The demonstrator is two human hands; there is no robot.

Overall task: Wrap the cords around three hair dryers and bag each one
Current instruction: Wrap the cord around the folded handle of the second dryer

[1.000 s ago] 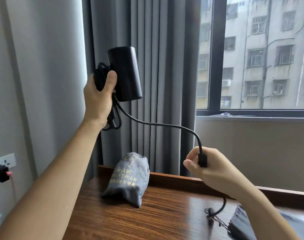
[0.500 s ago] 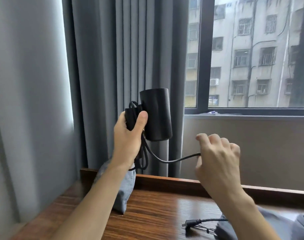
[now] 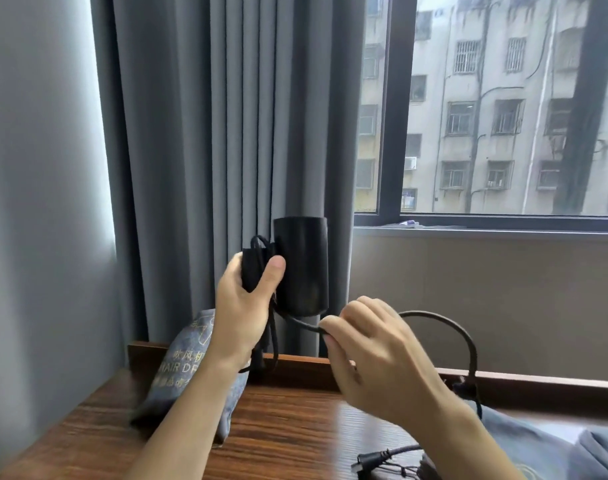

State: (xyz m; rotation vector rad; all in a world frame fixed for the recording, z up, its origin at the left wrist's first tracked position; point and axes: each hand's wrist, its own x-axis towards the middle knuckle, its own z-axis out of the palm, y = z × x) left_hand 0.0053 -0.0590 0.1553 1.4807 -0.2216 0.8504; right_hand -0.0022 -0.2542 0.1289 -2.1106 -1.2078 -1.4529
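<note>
Now, with your left hand [image 3: 241,306] gripping the hair dryer [image 3: 300,265] at frame centre and your right hand [image 3: 371,351] apparently pinching the cord [image 3: 444,322] just below it, keep that cord taut and lay each turn snugly beside the last.

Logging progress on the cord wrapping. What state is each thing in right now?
hair dryer: upright, held off the table by left hand
cord: partly wound, free length looping to right hand, which pinches it
grey bag: filled, on table
plug: unplugged, on table
</note>
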